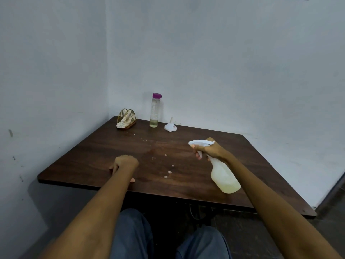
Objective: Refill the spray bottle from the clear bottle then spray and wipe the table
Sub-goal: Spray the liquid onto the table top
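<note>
My right hand grips the neck and trigger of a white spray bottle, which is tilted with its nozzle pointing left over the dark wooden table. Pale yellowish liquid fills its lower part. My left hand rests on the table with fingers curled down, holding nothing. The clear bottle with a purple cap stands upright at the back, nearly empty. Small wet droplets dot the table's middle.
A white funnel sits upside down right of the clear bottle. A gold wire holder with a crumpled tissue stands at the back left corner. Walls close the table in at left and back. My knees are under the front edge.
</note>
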`<move>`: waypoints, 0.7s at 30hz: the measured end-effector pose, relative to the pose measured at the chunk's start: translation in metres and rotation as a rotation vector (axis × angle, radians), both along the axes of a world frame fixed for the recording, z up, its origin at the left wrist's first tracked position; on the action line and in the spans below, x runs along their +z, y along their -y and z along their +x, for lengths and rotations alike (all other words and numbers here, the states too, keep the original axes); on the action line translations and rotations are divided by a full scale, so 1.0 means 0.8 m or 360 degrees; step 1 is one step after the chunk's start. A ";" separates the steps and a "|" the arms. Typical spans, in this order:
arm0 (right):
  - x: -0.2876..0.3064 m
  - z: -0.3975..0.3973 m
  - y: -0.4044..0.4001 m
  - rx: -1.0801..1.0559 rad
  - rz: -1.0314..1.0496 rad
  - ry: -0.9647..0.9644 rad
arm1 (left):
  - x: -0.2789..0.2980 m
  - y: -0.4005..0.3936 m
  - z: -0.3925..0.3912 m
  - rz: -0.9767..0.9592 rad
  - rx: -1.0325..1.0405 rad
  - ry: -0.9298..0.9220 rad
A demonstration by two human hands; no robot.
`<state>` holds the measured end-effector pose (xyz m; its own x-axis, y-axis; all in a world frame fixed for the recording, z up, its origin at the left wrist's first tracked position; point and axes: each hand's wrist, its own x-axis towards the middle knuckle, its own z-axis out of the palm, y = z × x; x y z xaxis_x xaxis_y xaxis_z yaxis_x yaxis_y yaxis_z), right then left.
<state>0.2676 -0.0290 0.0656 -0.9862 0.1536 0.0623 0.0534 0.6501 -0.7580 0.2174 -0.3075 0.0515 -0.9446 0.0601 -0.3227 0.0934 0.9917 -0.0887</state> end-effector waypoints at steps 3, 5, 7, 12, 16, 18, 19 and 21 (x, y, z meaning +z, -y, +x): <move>0.000 -0.003 -0.005 -0.0153 -0.0109 -0.0180 | 0.001 -0.002 -0.001 -0.0017 -0.0028 -0.0005; 0.000 -0.006 -0.006 -0.0178 -0.0227 -0.0201 | 0.001 -0.001 0.000 -0.0043 -0.0038 -0.0010; 0.003 -0.006 -0.001 -0.0102 -0.0261 -0.0108 | 0.001 0.000 0.001 -0.0062 -0.0044 -0.0009; 0.008 -0.005 0.009 0.0104 -0.0201 0.0071 | 0.002 0.002 0.004 -0.0036 -0.0032 0.0004; -0.010 -0.015 0.014 -0.0154 -0.0005 0.0083 | 0.002 0.002 0.004 -0.0010 -0.0030 0.0012; -0.017 -0.020 0.015 -0.0263 0.0171 0.0141 | 0.001 0.002 0.004 -0.0010 -0.0028 0.0022; -0.016 -0.020 0.015 -0.0230 0.0192 0.0163 | 0.001 0.002 0.004 -0.0010 -0.0025 0.0022; -0.012 -0.019 0.016 -0.0040 0.0119 0.0214 | 0.001 0.002 0.003 -0.0010 -0.0025 0.0019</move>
<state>0.2521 -0.0415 0.0563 -0.9823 0.1782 -0.0576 0.1679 0.7017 -0.6924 0.2199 -0.3087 0.0526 -0.9396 0.0730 -0.3344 0.1103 0.9895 -0.0937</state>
